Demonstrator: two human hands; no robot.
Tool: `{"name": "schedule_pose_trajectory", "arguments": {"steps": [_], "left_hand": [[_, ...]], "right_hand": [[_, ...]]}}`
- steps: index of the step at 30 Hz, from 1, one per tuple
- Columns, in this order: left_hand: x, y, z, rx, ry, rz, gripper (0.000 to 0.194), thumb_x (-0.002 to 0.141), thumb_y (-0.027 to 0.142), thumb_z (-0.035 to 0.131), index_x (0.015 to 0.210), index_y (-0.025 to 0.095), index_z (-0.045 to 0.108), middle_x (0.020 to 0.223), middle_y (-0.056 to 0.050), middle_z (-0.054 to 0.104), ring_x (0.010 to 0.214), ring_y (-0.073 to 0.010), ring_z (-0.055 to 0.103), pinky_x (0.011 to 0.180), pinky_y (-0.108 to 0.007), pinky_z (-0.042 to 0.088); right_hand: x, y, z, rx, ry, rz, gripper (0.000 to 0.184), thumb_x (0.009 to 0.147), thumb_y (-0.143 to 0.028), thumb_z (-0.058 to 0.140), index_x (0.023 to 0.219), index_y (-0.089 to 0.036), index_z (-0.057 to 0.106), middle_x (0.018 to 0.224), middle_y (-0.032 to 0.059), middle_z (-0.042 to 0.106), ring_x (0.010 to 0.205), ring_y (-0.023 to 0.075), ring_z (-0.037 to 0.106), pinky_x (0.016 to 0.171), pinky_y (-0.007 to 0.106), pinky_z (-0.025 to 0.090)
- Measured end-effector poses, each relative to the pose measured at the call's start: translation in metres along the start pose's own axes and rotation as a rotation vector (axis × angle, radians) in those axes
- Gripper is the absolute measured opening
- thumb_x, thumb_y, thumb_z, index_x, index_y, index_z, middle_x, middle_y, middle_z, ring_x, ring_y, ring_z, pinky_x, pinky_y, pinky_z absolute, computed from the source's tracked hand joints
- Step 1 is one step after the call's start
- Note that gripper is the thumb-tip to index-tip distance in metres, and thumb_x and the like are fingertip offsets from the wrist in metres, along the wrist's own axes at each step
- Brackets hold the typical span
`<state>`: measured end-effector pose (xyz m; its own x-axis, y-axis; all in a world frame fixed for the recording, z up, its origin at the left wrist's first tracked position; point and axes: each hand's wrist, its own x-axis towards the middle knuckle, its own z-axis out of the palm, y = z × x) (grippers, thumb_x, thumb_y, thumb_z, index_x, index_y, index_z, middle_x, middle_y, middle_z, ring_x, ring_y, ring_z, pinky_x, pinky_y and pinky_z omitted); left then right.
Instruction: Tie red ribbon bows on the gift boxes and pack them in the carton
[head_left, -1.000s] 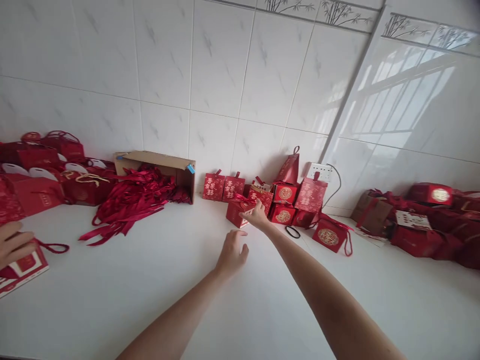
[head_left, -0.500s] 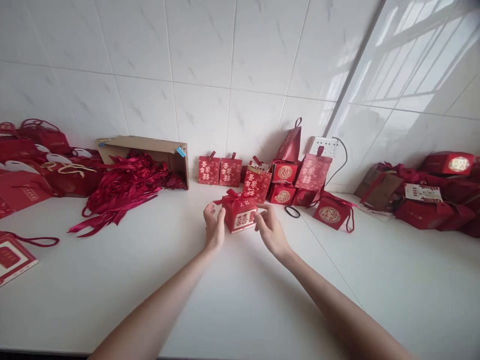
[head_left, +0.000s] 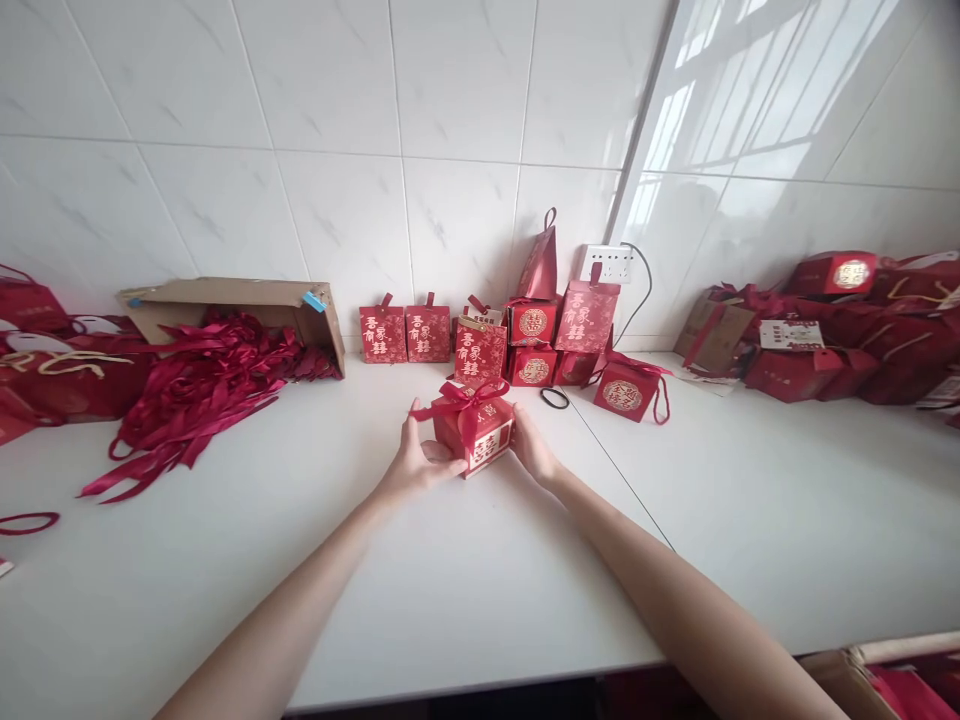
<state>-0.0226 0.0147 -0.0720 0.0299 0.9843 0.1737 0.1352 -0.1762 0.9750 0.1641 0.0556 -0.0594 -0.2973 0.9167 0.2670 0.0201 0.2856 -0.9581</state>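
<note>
A small red gift box (head_left: 489, 455) with a white front panel and gold lettering sits on the white table. A dark red ribbon bow (head_left: 469, 396) is tied across its top, one end sticking out to the left. My left hand (head_left: 415, 462) grips the box's left side, thumb at the lower front corner and index finger raised by the back edge. Against the right side rests my right hand (head_left: 532, 448), its fingers curved along the box and partly hidden behind it.
Behind the box stand several red patterned boxes (head_left: 480, 352) near the wall. A black ring (head_left: 555, 399) lies right of them, beside a red box with a gold emblem (head_left: 628, 390). At left, red ribbons (head_left: 202, 385) spill from a cardboard box (head_left: 225, 291). More red boxes (head_left: 795, 373) are piled at right.
Both hands have closed in on the gift box, which has turned slightly. My left thumb has moved to its lower front corner. The view has swung right, showing a carton at bottom right.
</note>
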Motion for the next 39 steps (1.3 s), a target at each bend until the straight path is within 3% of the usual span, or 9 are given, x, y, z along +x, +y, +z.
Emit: {"name": "schedule_pose_trajectory", "arguments": {"steps": [3, 7, 11, 15, 17, 21, 26, 34, 39], "left_hand": [[-0.003, 0.004, 0.003, -0.022, -0.084, 0.028, 0.1, 0.063, 0.03, 0.073, 0.141, 0.024, 0.012, 0.1, -0.007, 0.064, 0.079, -0.0199, 0.067, 0.076, -0.04, 0.056], [-0.007, 0.009, 0.0, 0.256, -0.046, 0.288, 0.084, 0.063, 0.033, 0.075, 0.134, 0.028, 0.031, 0.126, -0.01, 0.052, 0.098, -0.0247, 0.063, 0.077, -0.038, 0.056], [-0.01, 0.014, -0.012, 0.645, -0.132, 0.488, 0.085, 0.072, 0.032, 0.066, 0.142, 0.031, 0.017, 0.12, -0.01, 0.05, 0.094, -0.0221, 0.062, 0.075, -0.037, 0.055], [-0.009, 0.015, -0.016, 0.69, -0.192, 0.566, 0.106, 0.066, 0.039, 0.07, 0.145, 0.024, 0.001, 0.138, -0.019, 0.032, 0.123, -0.0343, 0.046, 0.091, -0.049, 0.05], [-0.01, 0.014, -0.013, 0.671, -0.204, 0.574, 0.109, 0.062, 0.043, 0.073, 0.144, 0.022, 0.004, 0.145, -0.02, 0.025, 0.132, -0.0387, 0.034, 0.1, -0.055, 0.042], [-0.012, 0.014, -0.004, 0.661, -0.141, 0.451, 0.1, 0.064, 0.04, 0.07, 0.14, 0.016, 0.009, 0.139, -0.022, 0.035, 0.125, -0.0372, 0.045, 0.097, -0.054, 0.046], [-0.004, 0.007, -0.007, 0.748, 0.119, 0.421, 0.093, 0.063, 0.033, 0.07, 0.135, 0.011, 0.017, 0.133, -0.026, 0.039, 0.123, -0.0384, 0.046, 0.095, -0.053, 0.046], [-0.011, 0.015, -0.027, 0.72, -0.105, 0.473, 0.114, 0.067, 0.053, 0.066, 0.144, 0.02, -0.011, 0.151, -0.024, 0.013, 0.138, -0.0425, 0.018, 0.102, -0.062, 0.034], [-0.013, 0.022, -0.009, 0.735, 0.076, 0.58, 0.08, 0.08, 0.04, 0.058, 0.141, 0.02, 0.011, 0.145, -0.019, 0.024, 0.138, -0.0341, 0.023, 0.109, -0.055, 0.03]], "right_hand": [[-0.002, -0.006, -0.002, 0.092, -0.066, -0.036, 0.068, 0.088, -0.064, 0.016, 0.117, -0.017, 0.057, 0.106, 0.0086, 0.067, 0.097, 0.0258, 0.063, 0.081, 0.039, 0.051], [-0.011, -0.015, -0.007, -0.026, -0.004, -0.208, 0.056, 0.089, -0.059, 0.028, 0.112, -0.019, 0.058, 0.111, 0.0071, 0.065, 0.104, 0.0262, 0.059, 0.09, 0.04, 0.046], [-0.012, -0.016, -0.015, -0.106, -0.008, -0.362, 0.055, 0.085, -0.061, 0.031, 0.103, -0.019, 0.061, 0.11, 0.0086, 0.063, 0.107, 0.0286, 0.057, 0.096, 0.043, 0.042], [-0.009, -0.019, -0.018, -0.127, -0.09, -0.325, 0.048, 0.086, -0.048, 0.028, 0.088, -0.017, 0.064, 0.094, 0.0095, 0.067, 0.093, 0.0272, 0.061, 0.085, 0.04, 0.048], [-0.01, -0.025, -0.016, -0.145, -0.142, -0.314, 0.044, 0.087, -0.041, 0.028, 0.088, -0.017, 0.065, 0.097, 0.0088, 0.067, 0.096, 0.0262, 0.06, 0.088, 0.039, 0.046], [-0.013, -0.033, -0.01, -0.263, -0.029, -0.292, 0.037, 0.089, -0.039, 0.032, 0.102, -0.019, 0.059, 0.109, 0.0078, 0.064, 0.106, 0.0242, 0.056, 0.096, 0.042, 0.041], [-0.011, -0.028, -0.011, -0.123, -0.009, -0.146, 0.028, 0.084, -0.048, 0.046, 0.093, -0.021, 0.045, 0.105, 0.0073, 0.058, 0.089, 0.0197, 0.06, 0.073, 0.036, 0.049], [-0.01, -0.026, -0.012, -0.157, -0.182, -0.056, 0.03, 0.076, -0.042, 0.061, 0.073, -0.021, 0.041, 0.076, -0.0007, 0.054, 0.076, 0.016, 0.059, 0.064, 0.029, 0.046], [-0.011, -0.024, -0.01, -0.364, -0.21, -0.179, 0.021, 0.07, -0.031, 0.062, 0.069, -0.02, 0.044, 0.083, 0.0017, 0.053, 0.077, 0.0156, 0.055, 0.072, 0.033, 0.047]]}}
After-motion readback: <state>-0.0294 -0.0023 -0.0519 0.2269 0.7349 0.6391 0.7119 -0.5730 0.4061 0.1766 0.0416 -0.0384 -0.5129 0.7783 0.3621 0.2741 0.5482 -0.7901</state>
